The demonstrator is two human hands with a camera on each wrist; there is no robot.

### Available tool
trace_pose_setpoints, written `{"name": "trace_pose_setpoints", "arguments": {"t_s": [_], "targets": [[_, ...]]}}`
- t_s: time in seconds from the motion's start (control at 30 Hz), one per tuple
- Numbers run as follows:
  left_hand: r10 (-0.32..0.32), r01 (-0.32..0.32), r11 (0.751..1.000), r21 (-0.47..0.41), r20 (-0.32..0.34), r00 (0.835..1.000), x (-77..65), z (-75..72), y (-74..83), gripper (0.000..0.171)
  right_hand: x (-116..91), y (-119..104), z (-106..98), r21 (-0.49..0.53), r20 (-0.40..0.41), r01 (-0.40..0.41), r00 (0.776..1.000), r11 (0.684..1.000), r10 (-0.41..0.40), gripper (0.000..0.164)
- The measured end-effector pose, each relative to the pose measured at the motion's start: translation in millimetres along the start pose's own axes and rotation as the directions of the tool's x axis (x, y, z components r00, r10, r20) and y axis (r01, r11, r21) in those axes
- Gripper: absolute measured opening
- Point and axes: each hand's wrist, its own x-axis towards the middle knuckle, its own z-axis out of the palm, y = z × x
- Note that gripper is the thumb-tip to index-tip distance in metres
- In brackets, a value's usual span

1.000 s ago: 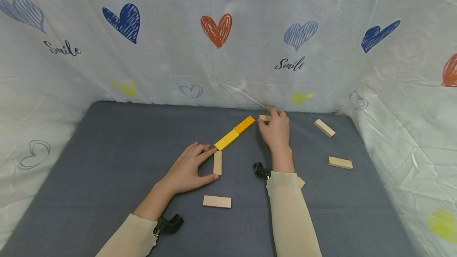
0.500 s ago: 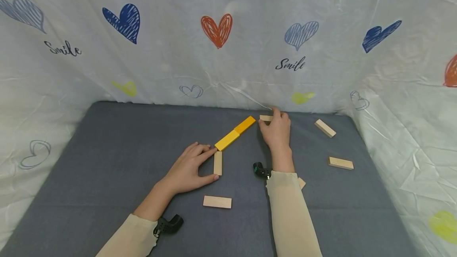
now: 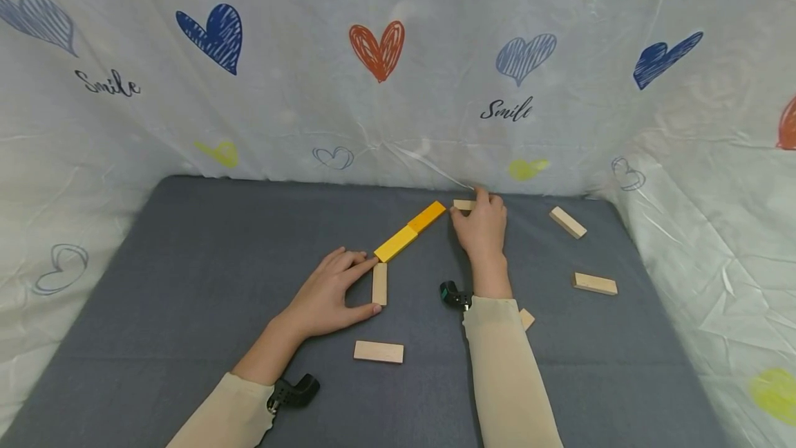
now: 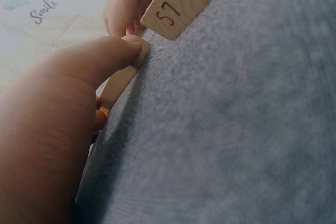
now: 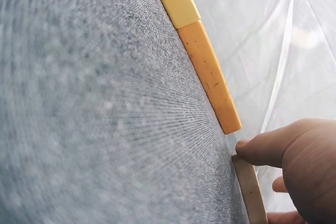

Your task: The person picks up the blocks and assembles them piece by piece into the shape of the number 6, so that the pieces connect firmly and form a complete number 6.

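Observation:
My left hand pinches a plain wooden block end to end, index finger at its far end and thumb at its near end. That block's far end meets a yellow block, which runs on diagonally into an orange block. Near the back edge, my right hand holds another plain block, partly hidden by the fingers. In the right wrist view the thumb lies on the near end of this block, a small gap away from the orange one.
A loose block lies in front of the left hand; the left wrist view shows one marked 57. Two more plain blocks, one farther back and one nearer, lie at right. Another block is partly under the right sleeve.

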Motion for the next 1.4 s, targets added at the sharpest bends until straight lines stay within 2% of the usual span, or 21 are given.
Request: {"name": "trace_pose_setpoints", "arguments": {"t_s": [0.27,0.7,1.17,1.4], "targets": [[-0.002,0.002,1.000,-0.002,0.002,1.000,0.3,-1.0,0.8,0.086,-2,-4,-3,0.019,-0.001,-0.033,0.999,0.999,0.033,0.075],[-0.001,0.001,1.000,-0.007,-0.005,1.000,-0.2,-1.5,-1.2,0.086,-2,-5,-3,-0.015,-0.002,0.004,1.000,1.000,-0.004,0.072],[-0.008,0.008,1.000,0.001,0.003,1.000,-0.1,0.5,-0.3,0.085,-4,0,-8,0.075,0.024,-0.021,1.000,0.997,0.019,0.072],[-0.010,0.010,1.000,0.000,-0.003,1.000,-0.1,-0.1,0.4,0.085,-6,-3,-11,0.065,0.036,-0.005,0.999,0.998,0.003,0.072]]}}
